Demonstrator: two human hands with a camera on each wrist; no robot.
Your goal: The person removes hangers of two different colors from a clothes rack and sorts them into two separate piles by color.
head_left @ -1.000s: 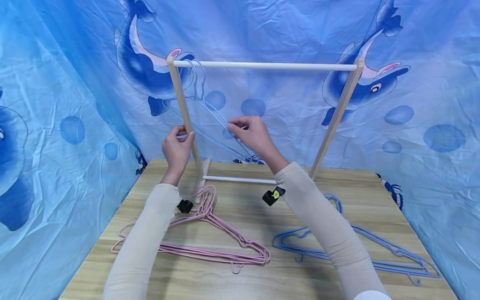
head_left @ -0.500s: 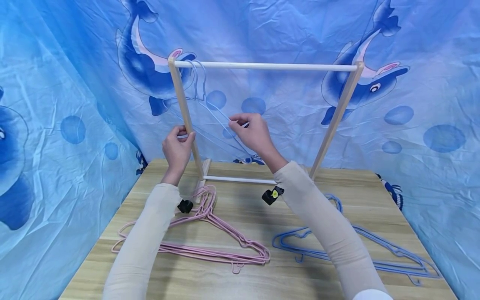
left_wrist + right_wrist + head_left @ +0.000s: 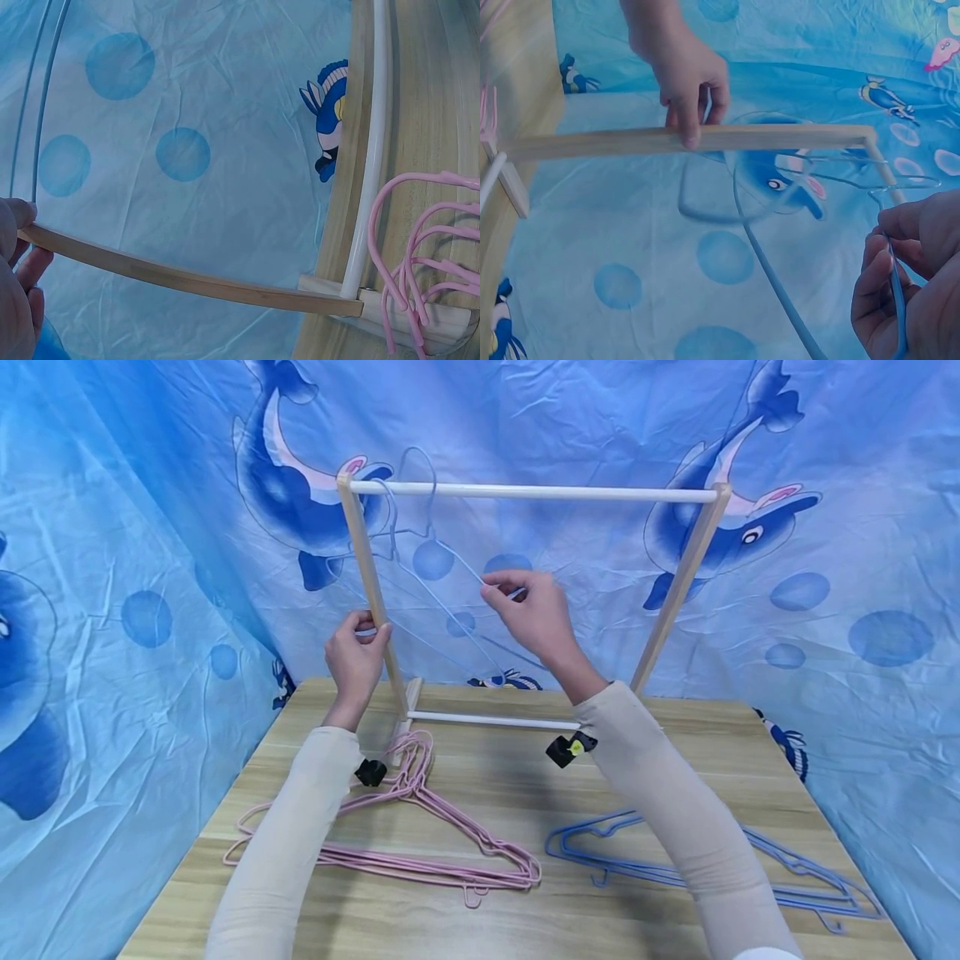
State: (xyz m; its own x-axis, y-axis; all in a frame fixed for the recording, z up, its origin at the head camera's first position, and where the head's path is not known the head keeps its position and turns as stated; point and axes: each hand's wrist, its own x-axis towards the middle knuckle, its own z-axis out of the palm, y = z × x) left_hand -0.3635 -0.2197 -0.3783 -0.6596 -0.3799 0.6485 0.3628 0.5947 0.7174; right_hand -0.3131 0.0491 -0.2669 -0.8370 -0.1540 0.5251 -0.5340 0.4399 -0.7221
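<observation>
My left hand point(image 3: 354, 664) grips the left wooden post point(image 3: 369, 568) of a small garment rack, thumb in front and fingers behind. With my right hand point(image 3: 538, 614) I pinch one sloping arm of a light blue wire hanger point(image 3: 459, 559). That hanger's hook rises above the white top rod point(image 3: 562, 492), near its left end. A second light blue hanger point(image 3: 431, 594) hangs from the rod close to the left post. In the right wrist view the held hanger point(image 3: 898, 300) runs between thumb and fingers.
Several pink hangers point(image 3: 453, 817) lie stacked on the wooden table point(image 3: 510, 935) at front left, their hooks beside the rack's left foot. Blue hangers point(image 3: 772, 847) lie at the right, partly under my right sleeve point(image 3: 675, 810). A dolphin-print curtain point(image 3: 585, 410) surrounds the table.
My right hand has moved up and to the right with the hanger, whose hook has gone from hanging on the rod to standing above it. My left hand stays on the post.
</observation>
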